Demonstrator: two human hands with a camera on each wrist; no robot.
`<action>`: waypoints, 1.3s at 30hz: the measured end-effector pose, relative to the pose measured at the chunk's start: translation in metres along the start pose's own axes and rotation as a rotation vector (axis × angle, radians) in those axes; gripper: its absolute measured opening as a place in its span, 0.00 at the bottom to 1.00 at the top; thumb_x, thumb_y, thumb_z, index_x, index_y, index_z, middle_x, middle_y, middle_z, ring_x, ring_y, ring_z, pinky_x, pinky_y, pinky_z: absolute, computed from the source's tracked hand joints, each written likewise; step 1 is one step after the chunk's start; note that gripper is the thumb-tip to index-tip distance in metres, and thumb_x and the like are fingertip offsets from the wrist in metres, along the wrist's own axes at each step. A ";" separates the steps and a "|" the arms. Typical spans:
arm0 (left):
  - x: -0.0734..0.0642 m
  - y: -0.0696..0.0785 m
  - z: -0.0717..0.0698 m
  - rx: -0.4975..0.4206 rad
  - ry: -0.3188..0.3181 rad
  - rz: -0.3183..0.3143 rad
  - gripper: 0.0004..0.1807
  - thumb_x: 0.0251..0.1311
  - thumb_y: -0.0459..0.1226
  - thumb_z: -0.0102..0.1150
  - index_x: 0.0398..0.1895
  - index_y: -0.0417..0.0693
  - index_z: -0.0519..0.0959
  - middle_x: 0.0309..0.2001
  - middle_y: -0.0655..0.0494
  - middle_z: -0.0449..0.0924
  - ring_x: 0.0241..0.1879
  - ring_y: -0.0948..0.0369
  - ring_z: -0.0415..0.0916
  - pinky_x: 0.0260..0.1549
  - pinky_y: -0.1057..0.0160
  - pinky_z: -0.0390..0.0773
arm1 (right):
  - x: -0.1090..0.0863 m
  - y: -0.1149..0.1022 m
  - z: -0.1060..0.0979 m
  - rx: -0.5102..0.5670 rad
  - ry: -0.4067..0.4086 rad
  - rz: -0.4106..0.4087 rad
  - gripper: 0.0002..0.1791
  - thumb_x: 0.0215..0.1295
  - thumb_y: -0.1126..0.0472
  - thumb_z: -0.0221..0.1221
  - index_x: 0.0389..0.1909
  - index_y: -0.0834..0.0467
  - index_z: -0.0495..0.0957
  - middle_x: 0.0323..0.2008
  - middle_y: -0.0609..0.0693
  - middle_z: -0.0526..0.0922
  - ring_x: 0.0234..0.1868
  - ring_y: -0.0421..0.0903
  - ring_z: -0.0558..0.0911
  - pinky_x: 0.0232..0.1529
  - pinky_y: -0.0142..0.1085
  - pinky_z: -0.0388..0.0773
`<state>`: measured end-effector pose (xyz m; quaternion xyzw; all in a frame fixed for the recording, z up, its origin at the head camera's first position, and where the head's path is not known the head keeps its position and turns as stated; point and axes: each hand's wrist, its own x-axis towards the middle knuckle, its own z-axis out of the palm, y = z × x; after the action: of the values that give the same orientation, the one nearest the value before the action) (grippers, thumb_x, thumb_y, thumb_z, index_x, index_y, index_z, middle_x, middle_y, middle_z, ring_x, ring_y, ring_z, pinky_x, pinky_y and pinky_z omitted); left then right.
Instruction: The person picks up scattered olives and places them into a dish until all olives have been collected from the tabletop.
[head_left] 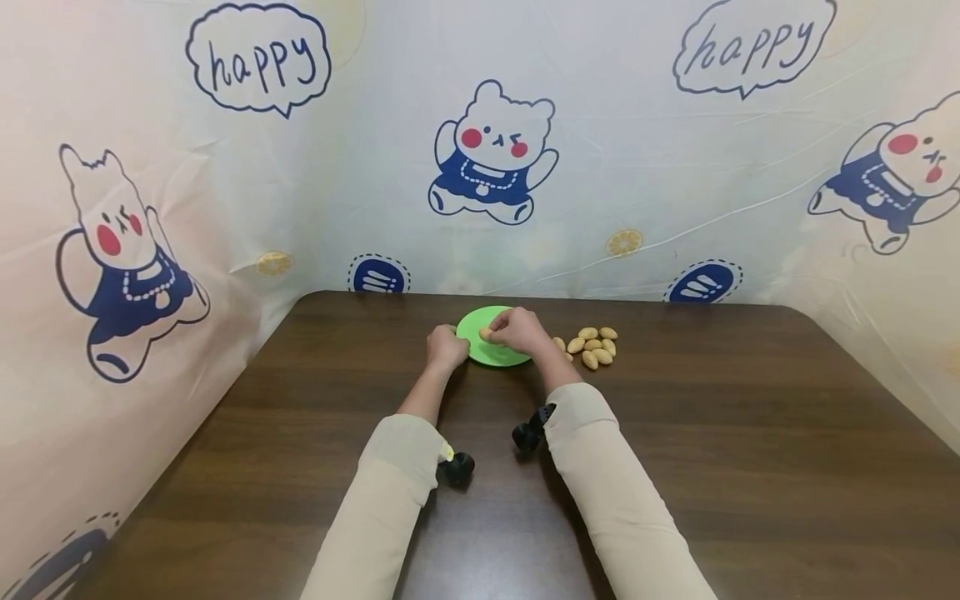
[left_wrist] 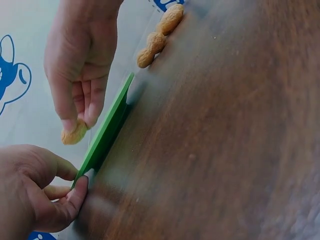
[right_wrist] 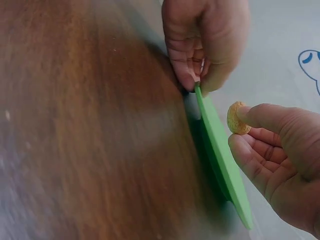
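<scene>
A round green plate [head_left: 501, 355] lies toward the far side of the brown table. At its left edge my left hand [head_left: 447, 347] pinches the rim between thumb and fingers, as the left wrist view shows on the green edge [left_wrist: 107, 127]. Over the plate, my right hand [head_left: 519, 330] holds a peanut in its shell [right_wrist: 238, 118] between thumb and fingertips. That peanut [left_wrist: 74, 133] hangs just above the plate's surface. No other peanut shows on the visible part of the plate.
Right of the plate lies a loose group of several unshelled peanuts [head_left: 592, 345], partly behind the right wrist. A printed cloth [head_left: 600, 167] hangs behind the table [head_left: 750, 417]. Black wrist cameras [head_left: 455, 471] sit at both sleeves.
</scene>
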<state>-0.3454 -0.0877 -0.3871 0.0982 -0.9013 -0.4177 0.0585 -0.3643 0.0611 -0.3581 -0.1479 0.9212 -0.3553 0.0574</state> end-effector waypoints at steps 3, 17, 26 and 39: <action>0.000 0.000 0.000 -0.010 -0.003 -0.001 0.16 0.50 0.29 0.50 0.42 0.35 0.80 0.44 0.44 0.78 0.45 0.52 0.69 0.42 0.59 0.72 | 0.001 0.000 0.003 -0.018 -0.002 0.004 0.14 0.60 0.54 0.61 0.40 0.60 0.81 0.36 0.51 0.81 0.38 0.47 0.77 0.38 0.37 0.74; 0.003 0.001 0.004 0.005 -0.011 -0.025 0.12 0.54 0.29 0.49 0.39 0.36 0.79 0.43 0.46 0.78 0.42 0.54 0.67 0.40 0.61 0.70 | 0.007 0.008 0.010 -0.111 -0.043 0.003 0.15 0.59 0.52 0.61 0.39 0.59 0.83 0.37 0.50 0.82 0.40 0.47 0.77 0.39 0.36 0.74; 0.004 0.001 0.005 -0.006 0.006 -0.031 0.04 0.53 0.29 0.50 0.27 0.38 0.76 0.29 0.50 0.71 0.35 0.56 0.63 0.32 0.64 0.66 | 0.003 0.008 0.007 -0.089 -0.053 -0.014 0.16 0.58 0.51 0.62 0.40 0.60 0.83 0.36 0.51 0.82 0.36 0.46 0.78 0.37 0.36 0.74; 0.003 0.001 0.004 -0.010 0.007 -0.048 0.06 0.53 0.29 0.50 0.30 0.38 0.78 0.30 0.49 0.75 0.37 0.55 0.66 0.33 0.64 0.69 | 0.004 0.008 -0.005 -0.054 -0.030 -0.022 0.14 0.60 0.56 0.61 0.43 0.60 0.81 0.42 0.53 0.81 0.45 0.49 0.77 0.41 0.38 0.75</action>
<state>-0.3493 -0.0846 -0.3892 0.1208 -0.8964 -0.4233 0.0521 -0.3713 0.0686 -0.3596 -0.1649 0.9278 -0.3285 0.0633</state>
